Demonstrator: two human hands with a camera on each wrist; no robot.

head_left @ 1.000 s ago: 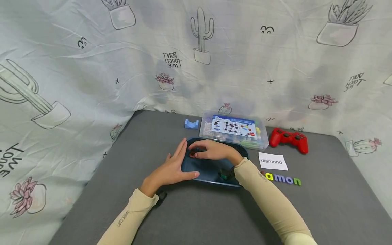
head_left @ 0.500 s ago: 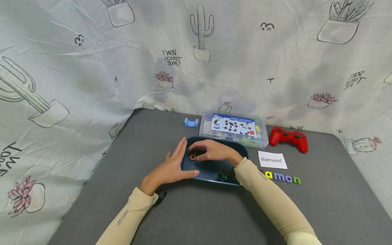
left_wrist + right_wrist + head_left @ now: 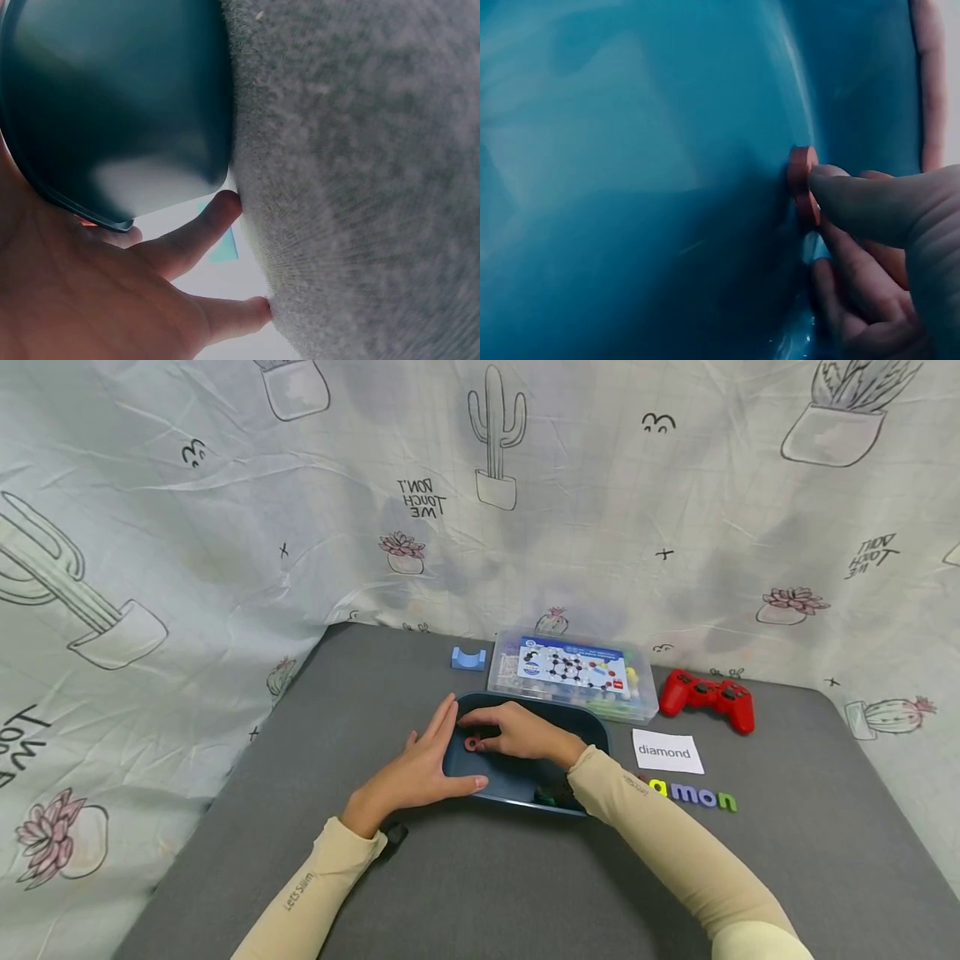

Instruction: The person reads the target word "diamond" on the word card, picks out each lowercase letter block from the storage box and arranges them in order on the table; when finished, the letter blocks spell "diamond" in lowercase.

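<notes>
A dark blue tray [image 3: 510,777] lies between my hands. My left hand [image 3: 416,777] rests against its left end, fingers straight along the outside wall and thumb at the front rim. In the left wrist view, the fingers spread beside the tray's outer wall [image 3: 127,97]. My right hand [image 3: 521,732] reaches inside the tray and pinches a small red toy letter [image 3: 801,180] near the left wall. A ring-shaped part of this red letter [image 3: 472,742] shows beside the thumb in the head view. Fingers hide the rest of it.
Right of the tray lies a row of toy letters with a yellow "a" [image 3: 657,788] and green "n" [image 3: 727,802]; my right sleeve covers its left end. Behind are a "diamond" card [image 3: 667,752], red game controller [image 3: 707,699], clear plastic box [image 3: 573,677] and light-blue block [image 3: 468,659].
The red letter has come more into sight beside my right thumb, and my right fingers have shifted slightly around it. My left hand stays against the tray.
</notes>
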